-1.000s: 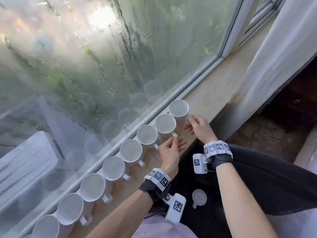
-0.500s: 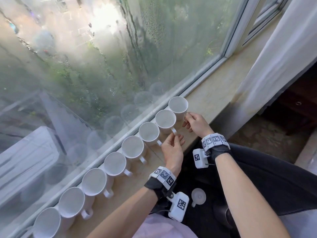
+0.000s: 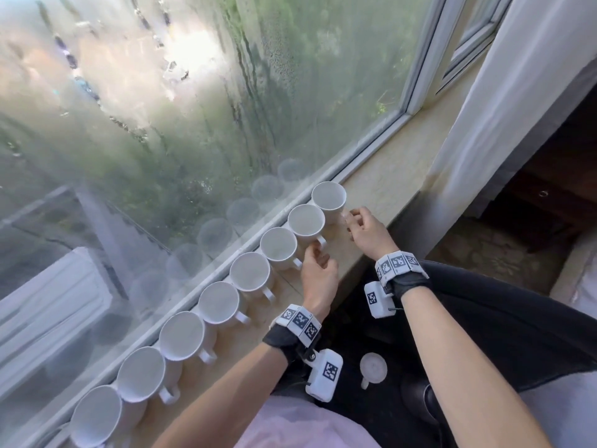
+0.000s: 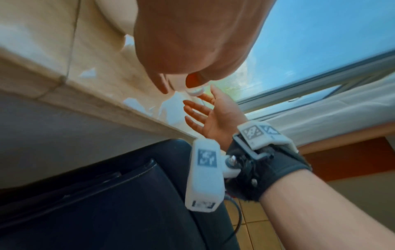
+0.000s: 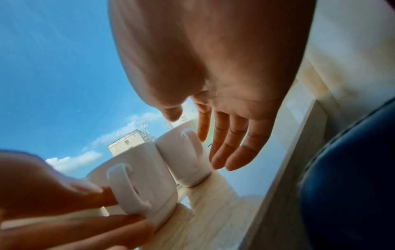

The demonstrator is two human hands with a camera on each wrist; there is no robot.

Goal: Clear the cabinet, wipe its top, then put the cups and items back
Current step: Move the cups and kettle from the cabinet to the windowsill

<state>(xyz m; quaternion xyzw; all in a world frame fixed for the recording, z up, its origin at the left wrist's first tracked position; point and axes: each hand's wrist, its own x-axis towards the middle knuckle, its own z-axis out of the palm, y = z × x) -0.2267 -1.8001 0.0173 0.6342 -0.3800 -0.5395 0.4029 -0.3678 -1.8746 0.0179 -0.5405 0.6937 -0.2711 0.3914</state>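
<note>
Nine white ceramic mugs stand upright in one row on the stone window sill (image 3: pixel 384 202), rims touching or nearly touching, tight against the window frame (image 3: pixel 206 279), with every handle turned away from the glass. The end mug (image 3: pixel 329 196) is farthest along the sill; the second mug (image 3: pixel 306 220) stands touching it on the near side. The left hand (image 3: pixel 318 273) is at the second mug's handle (image 5: pixel 126 184), thumb and a finger closing on the loop from either side; whether the pinch is complete cannot be told. The right hand (image 3: pixel 366 227) is beside the end mug's handle (image 5: pixel 190 143), its fingers (image 5: pixel 230 143) fairly straight in the right wrist view, apparently touching or just short of the loop and gripping nothing. A small pale lid-like object (image 3: pixel 373 367) lies below the sill, near the person's lap. Judgement: the mugs are rigid, glazed, probably slippery and breakable, of moderate weight. The handle loop is the proper hold, with a finger through it and the thumb on top. Since neighbours touch, each mug should be lifted straight up before being drawn away from the frame, or it may knock the next.
</note>
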